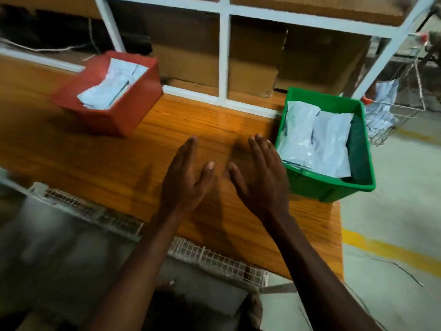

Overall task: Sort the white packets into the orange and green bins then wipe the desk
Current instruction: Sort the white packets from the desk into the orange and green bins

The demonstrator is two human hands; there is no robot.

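An orange bin (114, 115) stands at the back left of the wooden desk (100, 161) and holds white packets (112, 84). At the desk's right edge a green bin (329, 185) holds two white packets (315, 142) lying flat. Between the bins, my left hand (185, 177) and my right hand (260, 180) hover over the bare desk with straight fingers and palms turned toward each other. Neither hand holds anything. The right hand's fingers are close to the green bin's left wall.
A white frame (223, 58) with brown cardboard boxes (253, 68) behind it borders the desk's back. A wire basket (391, 115) with white packets stands to the right of the green bin. A wire mesh tray (214, 256) runs along the desk's near edge.
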